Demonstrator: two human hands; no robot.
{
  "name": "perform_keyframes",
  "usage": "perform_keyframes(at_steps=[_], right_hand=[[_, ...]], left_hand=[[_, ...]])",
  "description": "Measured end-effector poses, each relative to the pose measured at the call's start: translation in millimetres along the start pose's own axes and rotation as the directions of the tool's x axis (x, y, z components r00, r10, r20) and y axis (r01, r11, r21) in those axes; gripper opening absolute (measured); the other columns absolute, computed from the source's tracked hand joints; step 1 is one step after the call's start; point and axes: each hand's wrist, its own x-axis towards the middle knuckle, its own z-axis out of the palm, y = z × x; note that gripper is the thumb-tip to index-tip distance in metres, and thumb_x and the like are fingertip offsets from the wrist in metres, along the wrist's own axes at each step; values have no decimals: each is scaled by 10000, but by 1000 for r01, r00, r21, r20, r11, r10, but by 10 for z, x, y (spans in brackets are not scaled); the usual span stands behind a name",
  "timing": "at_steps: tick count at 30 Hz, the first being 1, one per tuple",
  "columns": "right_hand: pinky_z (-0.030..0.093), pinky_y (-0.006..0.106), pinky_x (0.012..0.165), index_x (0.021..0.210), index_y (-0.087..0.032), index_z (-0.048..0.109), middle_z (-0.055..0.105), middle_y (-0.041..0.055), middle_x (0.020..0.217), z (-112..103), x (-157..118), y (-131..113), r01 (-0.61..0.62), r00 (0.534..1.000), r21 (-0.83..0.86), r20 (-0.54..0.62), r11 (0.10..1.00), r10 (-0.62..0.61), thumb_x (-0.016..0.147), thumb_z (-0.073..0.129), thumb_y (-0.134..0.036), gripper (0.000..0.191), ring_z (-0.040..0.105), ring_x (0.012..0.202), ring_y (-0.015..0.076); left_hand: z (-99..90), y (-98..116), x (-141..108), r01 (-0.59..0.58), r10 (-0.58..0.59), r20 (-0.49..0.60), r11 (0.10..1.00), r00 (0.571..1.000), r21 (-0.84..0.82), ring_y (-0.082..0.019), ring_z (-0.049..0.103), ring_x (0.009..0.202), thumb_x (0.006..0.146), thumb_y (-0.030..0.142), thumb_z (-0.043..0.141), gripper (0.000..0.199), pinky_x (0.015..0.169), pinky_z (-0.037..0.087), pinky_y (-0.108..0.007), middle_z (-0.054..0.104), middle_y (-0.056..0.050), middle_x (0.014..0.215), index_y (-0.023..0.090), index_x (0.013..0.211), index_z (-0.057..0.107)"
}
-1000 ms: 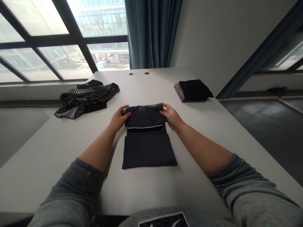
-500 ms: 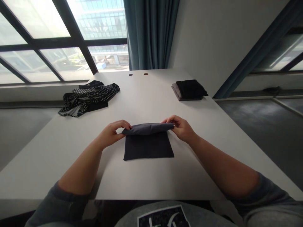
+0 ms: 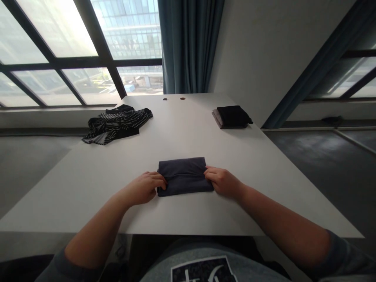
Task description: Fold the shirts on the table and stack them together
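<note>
The dark grey folded cloth [image 3: 183, 176] lies flat on the white bench [image 3: 188, 213] in front of me, its long axis running left to right, roughly along the near edge. It looks like a neat rectangle, lightly creased across the middle. My left hand [image 3: 148, 188] and right hand [image 3: 223, 181] touch its two ends, fingers curled; whether they pinch it, I can't tell.

Daylight pours through the window [image 3: 138, 35], glaring nearly white in the upper panes, while the wall [image 3: 264, 51] and floor [image 3: 320, 156] sit dim. Soft shadows fall on the table [image 3: 182, 137]; straight edges slant and stretch toward the borders, and fine detail looks slightly soft.
</note>
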Motion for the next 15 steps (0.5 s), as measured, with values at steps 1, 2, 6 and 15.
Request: perform_keyframes(at_steps=[1,2,6,15], right_hand=[[494,459,1170,862,-243,725,737,56,886,2,40,-44,-9,1000,-30,-5,1000,8,853,449,-34,347,716,943,229],[492,456,1169,863,-233,723,730,64,870,11,89,-99,-21,1000,-54,-20,998,20,849,439,-26,352,714,933,233],[455,465,1200,1191,-163,722,735,147,1230,190,298,-350,-117,984,-117,-149,986,99,928,406,-76,421,658,1238,269],[267,576,1294,1643,-96,366,263,208,1708,587,152,-250,-201,970,-224,91,954,226,1028,521,-419,712,254,1601,349]], left_hand=[[-23,50,35,15,-15,7,1000,1000,21,-203,713,1061,751,3,518,428,1038,497,-369,776,7,1098,288,982,739],[-33,100,91,39,-38,-5,998,999,48,-206,726,1011,795,40,532,370,1018,509,-377,781,-1,1049,284,982,738],[187,288,444,183,-149,-233,974,961,134,-257,696,1195,1018,275,484,321,1074,513,-420,748,-89,1281,245,1248,705],[1040,215,483,253,-177,-313,942,933,222,-349,290,1591,1055,501,460,663,1270,324,-571,363,-128,1691,216,1649,387]])
